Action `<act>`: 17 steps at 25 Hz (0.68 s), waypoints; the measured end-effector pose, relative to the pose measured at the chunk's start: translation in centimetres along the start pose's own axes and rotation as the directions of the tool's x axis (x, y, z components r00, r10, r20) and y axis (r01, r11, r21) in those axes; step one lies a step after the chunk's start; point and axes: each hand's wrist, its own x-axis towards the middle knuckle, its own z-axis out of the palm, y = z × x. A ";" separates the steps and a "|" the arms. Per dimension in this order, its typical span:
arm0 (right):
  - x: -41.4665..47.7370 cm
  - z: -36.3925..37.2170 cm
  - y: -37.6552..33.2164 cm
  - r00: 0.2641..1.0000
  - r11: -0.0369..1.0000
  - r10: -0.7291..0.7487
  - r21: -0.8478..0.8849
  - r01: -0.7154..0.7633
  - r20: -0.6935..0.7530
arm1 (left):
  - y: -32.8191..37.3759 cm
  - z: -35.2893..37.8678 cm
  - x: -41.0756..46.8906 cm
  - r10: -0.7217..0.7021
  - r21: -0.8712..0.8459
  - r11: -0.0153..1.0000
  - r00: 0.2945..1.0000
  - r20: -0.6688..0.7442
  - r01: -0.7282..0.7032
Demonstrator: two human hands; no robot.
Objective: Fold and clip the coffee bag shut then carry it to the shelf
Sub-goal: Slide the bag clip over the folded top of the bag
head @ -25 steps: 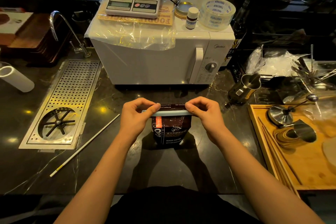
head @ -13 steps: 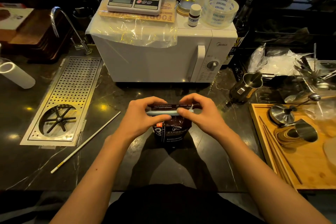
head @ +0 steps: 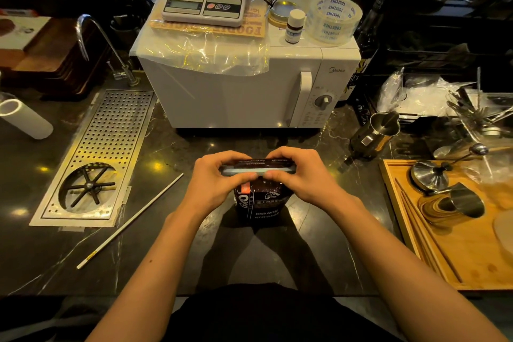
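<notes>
Coffee bag [head: 261, 200] stands upright on dark counter [head: 166, 258], centre front, printed face toward the person. Pale blue clip [head: 256, 171] runs left-right across its folded top. Left hand [head: 215, 183] & right hand [head: 298, 178] pinch the clip, thumbs in front, fingers curled behind. Bag reads "BAKED COFFEE", "NET WEIGHT". Microwave [head: 244, 91] behind: "Midea"; tape roll [head: 334, 21]: "TOGETHER".

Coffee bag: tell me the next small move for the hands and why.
Probably press the pale clip fully shut along the folded top. Both the left hand and right hand pinch it across the coffee bag, which stands upright on the dark counter. Whether the clip has latched cannot be told, so lifting the bag should likely wait.
</notes>
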 end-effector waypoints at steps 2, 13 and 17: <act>-0.1 -0.5 0.5 0.999 0.999 0.034 0.031 -0.034 -0.009 | -0.6 -0.2 -0.1 -0.050 -0.026 0.999 0.995 -0.084 0.047; -0.9 3.4 1.5 0.892 0.850 0.316 0.515 -0.114 -0.324 | -0.5 4.7 -1.4 -0.359 -0.520 0.844 0.857 -0.370 0.129; -1.4 5.0 1.9 0.885 0.853 0.327 0.507 -0.125 -0.331 | -0.9 6.6 -1.8 -0.301 -0.363 0.920 0.853 -0.425 0.144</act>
